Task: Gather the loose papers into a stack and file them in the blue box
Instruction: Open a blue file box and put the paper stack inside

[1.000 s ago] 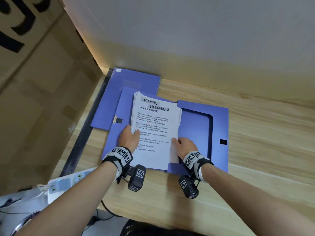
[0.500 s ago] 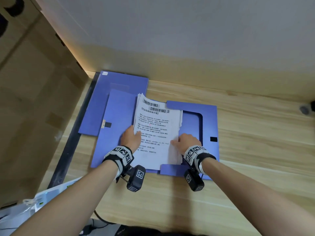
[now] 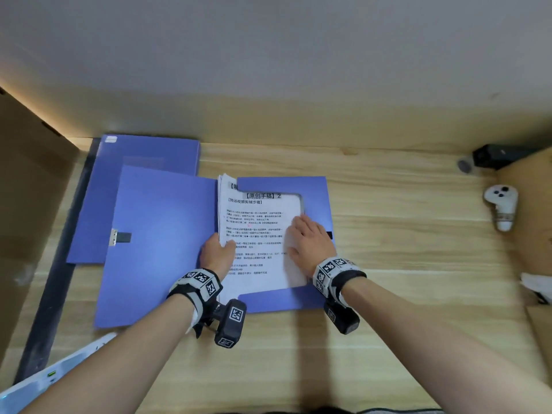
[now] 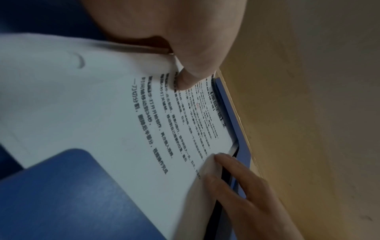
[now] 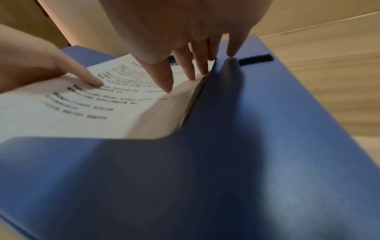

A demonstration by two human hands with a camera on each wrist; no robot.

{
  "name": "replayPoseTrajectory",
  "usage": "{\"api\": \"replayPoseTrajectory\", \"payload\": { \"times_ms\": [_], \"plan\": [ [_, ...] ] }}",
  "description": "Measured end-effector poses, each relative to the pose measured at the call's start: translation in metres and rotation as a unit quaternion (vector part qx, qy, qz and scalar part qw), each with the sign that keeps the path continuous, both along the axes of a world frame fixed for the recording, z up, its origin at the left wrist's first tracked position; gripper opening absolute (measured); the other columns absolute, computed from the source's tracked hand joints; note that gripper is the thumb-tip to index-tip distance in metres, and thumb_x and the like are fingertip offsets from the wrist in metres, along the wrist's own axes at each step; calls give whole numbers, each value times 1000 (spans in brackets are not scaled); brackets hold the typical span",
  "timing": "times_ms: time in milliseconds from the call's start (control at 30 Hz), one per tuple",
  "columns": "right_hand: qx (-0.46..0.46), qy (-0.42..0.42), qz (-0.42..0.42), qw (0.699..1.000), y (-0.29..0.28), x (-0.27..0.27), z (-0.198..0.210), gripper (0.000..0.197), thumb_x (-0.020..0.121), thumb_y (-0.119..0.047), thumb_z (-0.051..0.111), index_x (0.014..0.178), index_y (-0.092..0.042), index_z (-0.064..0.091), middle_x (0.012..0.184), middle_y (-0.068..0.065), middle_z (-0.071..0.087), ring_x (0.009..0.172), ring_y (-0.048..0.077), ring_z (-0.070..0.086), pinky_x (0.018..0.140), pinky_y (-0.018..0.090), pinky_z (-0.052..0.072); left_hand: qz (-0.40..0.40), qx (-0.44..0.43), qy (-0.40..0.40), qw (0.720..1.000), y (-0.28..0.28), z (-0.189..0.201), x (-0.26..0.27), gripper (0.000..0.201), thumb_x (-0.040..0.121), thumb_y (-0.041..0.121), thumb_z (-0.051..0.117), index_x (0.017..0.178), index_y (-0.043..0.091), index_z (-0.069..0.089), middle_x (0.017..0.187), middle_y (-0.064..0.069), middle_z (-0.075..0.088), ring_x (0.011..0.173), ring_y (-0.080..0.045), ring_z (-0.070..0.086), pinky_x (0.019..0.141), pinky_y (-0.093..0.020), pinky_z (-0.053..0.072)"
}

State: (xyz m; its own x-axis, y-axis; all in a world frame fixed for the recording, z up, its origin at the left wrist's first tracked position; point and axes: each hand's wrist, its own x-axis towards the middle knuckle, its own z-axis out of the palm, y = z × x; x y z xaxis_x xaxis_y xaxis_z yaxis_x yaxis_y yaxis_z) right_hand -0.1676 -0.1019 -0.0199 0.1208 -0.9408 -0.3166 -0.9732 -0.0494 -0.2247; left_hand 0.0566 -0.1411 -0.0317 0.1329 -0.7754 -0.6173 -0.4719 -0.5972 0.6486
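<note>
Now the papers point(image 3: 259, 234) sit farther right than half a second ago, with their top, right and bottom edges tucked under the blue frame of the box point(image 3: 316, 198). Before, they lay on top of that frame. The right hand point(image 3: 310, 242) has gone from the bottom of the sheets up to their right side.

That hand lies flat with straight fingers point(image 5: 166, 78), pressing the right edge of the papers down by the frame. It holds nothing. The left hand point(image 3: 217, 253) pinches the left edge of the stack, thumb point(image 4: 185, 81) on top of the print.

The box lies open on the wooden table point(image 3: 403, 234), its lid point(image 3: 161, 243) spread out to the left. A white controller point(image 3: 502, 206) rests far off to the right.
</note>
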Motion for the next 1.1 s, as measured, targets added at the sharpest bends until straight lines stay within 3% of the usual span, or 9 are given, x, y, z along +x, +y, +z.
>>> {"api": "replayPoseTrajectory", "payload": {
  "times_ms": [100,233,400,533,733,833,933,1000,1100],
  "plan": [
    [-10,37,7,999,4,-2,-8,54,87,-29,55,133,-1,49,149,14,40,146,31,24,117,47,23,10,18,43,999,-4,-3,-7,32,88,18,51,117,15,64,116,-1,70,101,-25,66,90,-39,55],
    [-58,-57,-30,996,3,-12,-15,52,77,-17,57,127,0,54,141,22,48,140,41,33,116,50,28,-22,71,77,994,-11,-2,-18,25,92,13,54,115,11,63,114,-6,69,105,-29,65,89,-37,53],
    [-39,-90,-187,977,3,-37,-14,69,87,-20,54,148,0,29,160,22,16,148,36,17,119,46,22,8,40,17,999,-20,9,-27,42,83,21,58,123,12,51,108,-3,65,90,-26,64,71,-31,47],
    [22,-114,-205,972,0,-40,-11,71,96,-24,46,154,-2,10,163,16,-7,152,29,-2,123,36,7,56,-13,31,998,-19,22,-45,50,90,9,53,136,14,37,118,2,57,97,-24,59,79,-30,44],
    [58,-108,-199,972,1,-42,-9,75,98,-30,44,155,-6,1,163,11,-16,151,27,-9,122,34,7,42,26,107,993,-12,12,-87,42,91,4,49,130,16,38,116,-1,56,82,-8,56,71,-28,47],
    [68,-99,-192,974,2,-42,-8,75,99,-31,42,155,-6,-1,162,11,-18,151,28,-10,122,34,8,65,38,119,990,-11,8,-98,37,84,10,53,116,24,40,117,-4,61,90,-19,64,79,-42,58],
    [76,-92,-185,975,4,-43,-8,75,100,-34,39,155,-6,-4,162,11,-20,151,31,-7,122,39,13,61,38,127,989,-14,13,-95,40,89,7,52,126,16,40,119,-6,59,86,-15,60,71,-32,54],
    [75,-90,-179,977,4,-43,-7,74,100,-35,38,155,-6,-4,162,12,-20,151,33,-3,122,40,14,34,-1,65,997,-14,16,-88,47,90,9,54,134,12,40,139,-10,49,112,-23,56,93,-38,50],
    [76,-87,-169,979,4,-45,-6,74,100,-35,38,154,-5,-3,162,13,-19,150,35,0,121,41,15,-57,-25,-21,998,-5,18,-79,77,88,24,55,154,13,17,163,-3,14,149,-23,17,122,-43,20]
  ]
}}
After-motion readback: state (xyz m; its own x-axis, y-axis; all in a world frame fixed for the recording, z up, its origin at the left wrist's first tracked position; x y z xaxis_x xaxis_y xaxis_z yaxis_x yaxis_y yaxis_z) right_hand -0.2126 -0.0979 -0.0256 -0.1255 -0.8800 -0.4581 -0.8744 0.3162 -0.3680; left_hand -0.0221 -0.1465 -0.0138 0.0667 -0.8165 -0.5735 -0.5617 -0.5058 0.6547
